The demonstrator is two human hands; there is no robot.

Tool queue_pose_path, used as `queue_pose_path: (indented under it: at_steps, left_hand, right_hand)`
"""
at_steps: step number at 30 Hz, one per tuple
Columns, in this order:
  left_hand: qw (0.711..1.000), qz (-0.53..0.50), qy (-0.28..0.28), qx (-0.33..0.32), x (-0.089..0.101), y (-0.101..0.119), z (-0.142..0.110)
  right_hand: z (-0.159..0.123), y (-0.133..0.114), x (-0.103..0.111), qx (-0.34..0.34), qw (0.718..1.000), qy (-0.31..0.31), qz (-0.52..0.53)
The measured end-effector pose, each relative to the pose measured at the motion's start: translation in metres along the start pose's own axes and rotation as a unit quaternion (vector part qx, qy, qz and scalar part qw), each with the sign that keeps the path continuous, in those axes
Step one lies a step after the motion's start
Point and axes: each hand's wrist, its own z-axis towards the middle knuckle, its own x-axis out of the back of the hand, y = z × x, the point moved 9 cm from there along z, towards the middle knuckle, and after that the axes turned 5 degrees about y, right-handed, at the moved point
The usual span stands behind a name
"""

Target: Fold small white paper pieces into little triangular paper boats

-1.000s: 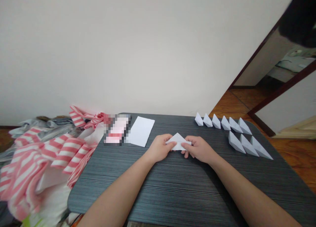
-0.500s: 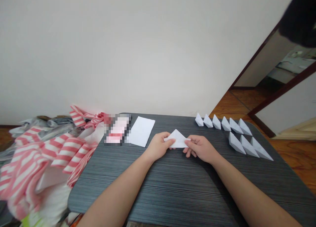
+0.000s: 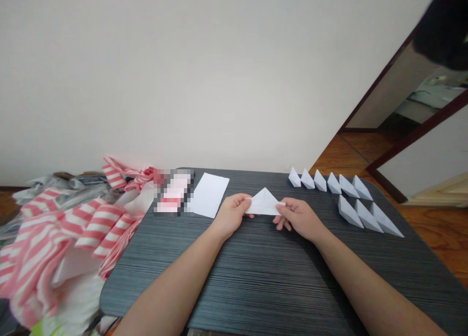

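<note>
While hands (image 3: 231, 214) pinch it, folded paper (image 3: 265, 203) spans between.

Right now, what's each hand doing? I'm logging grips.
Left hand: closed, pinching the folded paper.
Right hand: closed, pinching its other end.

A white folded paper (image 3: 265, 202) is pointing its peak upward just below the frame's centre, left hand (image 3: 234, 213) and right hand (image 3: 297, 218) pinching its lower corners. Nine folded white shapes (image 3: 349, 212) are sitting in two rows at middle right.
</note>
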Motion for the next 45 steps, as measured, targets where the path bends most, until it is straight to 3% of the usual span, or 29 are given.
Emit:
queue_pose_path:
  at_steps: [13,26,32,37,42,45]
  left_hand:
    - [0.999,-0.033,0.038,-0.002,0.006,-0.005,0.002]
    - [0.997,-0.074,0.037,0.002,0.007,-0.003,0.002]
    - [0.999,-0.014,0.032,-0.010,0.006,-0.005,0.002]
    - [0.998,0.054,-0.007,-0.021,-0.002,-0.002,-0.002]
    - [0.992,0.111,-0.020,-0.053,-0.010,0.005,-0.007]
    - [0.983,0.163,-0.017,-0.083,-0.013,0.012,-0.009]
  right_hand:
    - [0.001,-0.002,-0.001,0.004,1.000,0.005,0.014]
    - [0.000,-0.005,0.000,0.018,0.999,0.011,0.029]
    - [-0.002,-0.021,0.011,0.114,0.991,0.067,0.009]
    - [-0.012,-0.046,-0.003,0.240,0.965,0.021,-0.107]
    - [-0.014,-0.054,0.000,0.263,0.955,0.047,-0.129]
    - [-0.012,-0.049,0.003,0.229,0.961,0.060,-0.144]
